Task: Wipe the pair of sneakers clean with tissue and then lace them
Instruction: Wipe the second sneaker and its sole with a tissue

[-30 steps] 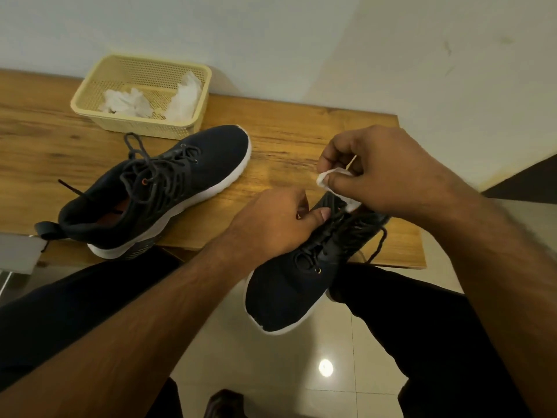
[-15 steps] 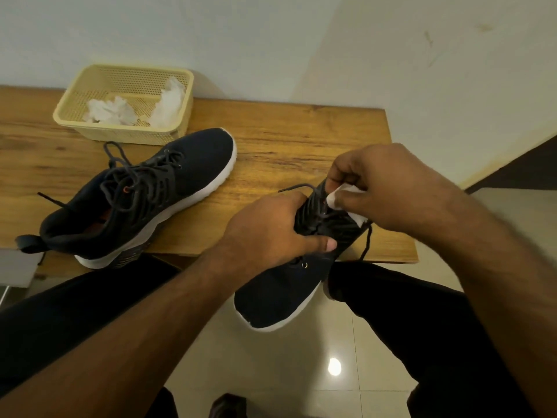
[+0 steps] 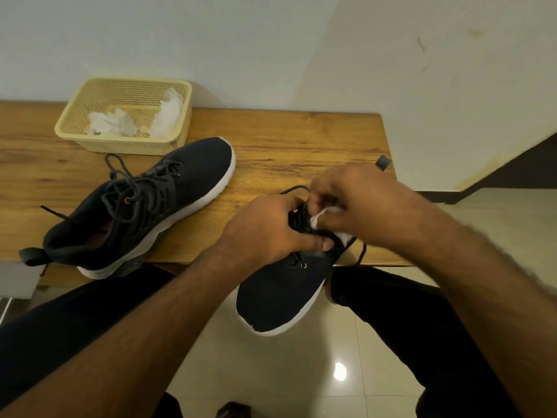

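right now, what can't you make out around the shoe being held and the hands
Head view:
- Held sneaker: heel and lacing hidden under the left hand and right hand.
- Tissue: mostly buried in the right hand's fingers.
- Right forearm: motion-blurred.
- Dark tab past the right hand: too little showing to identify.

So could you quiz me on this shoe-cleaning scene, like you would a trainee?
1. True or false: the sneaker on the table stands beside the yellow basket.
2. Which of the hands holds the white tissue: A left, B right?
3. Fill in: the basket holds crumpled ____.

Key: 1 true. 2 B: the right hand pinches the tissue against the held sneaker, which the left hand grips. 3 tissues.
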